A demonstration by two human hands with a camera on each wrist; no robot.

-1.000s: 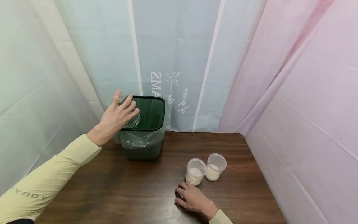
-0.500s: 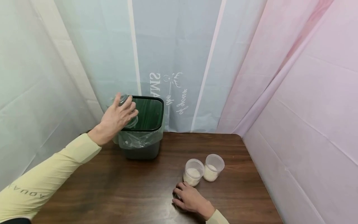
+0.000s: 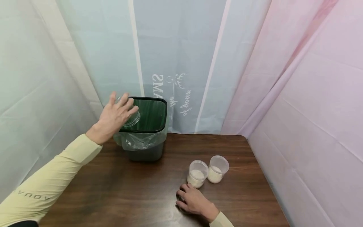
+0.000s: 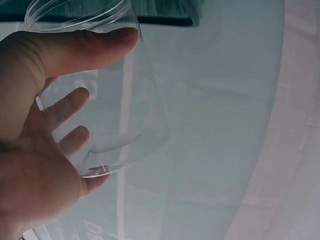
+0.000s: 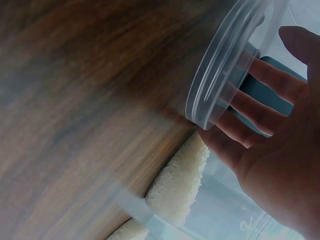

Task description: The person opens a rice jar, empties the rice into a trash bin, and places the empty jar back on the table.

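My left hand (image 3: 113, 113) holds a clear plastic jar (image 4: 135, 105) over the left side of the bin (image 3: 150, 130). The jar is tilted with its threaded mouth toward the opening, and nothing shows inside. In the left wrist view the thumb lies across the near wall, fingers around the far side. On the table, my right hand (image 3: 193, 200) grips a clear round plastic jar (image 5: 212, 75), ridged rim down, mostly hidden from above by the hand. Close to its fingertips stands an open clear cup (image 3: 197, 176) partly filled with white rice (image 5: 177, 185).
Beside the first cup stands another open cup (image 3: 217, 171) with rice in its bottom. A transparent bag (image 3: 140, 142) hangs over the dark bin's rim. The wooden table (image 3: 136, 195) is closed in by hanging cloth (image 3: 181, 47) on the back and sides.
My left hand has shifted slightly left, its fingers more spread and raised on the jar. The right hand stays in place by the cups.
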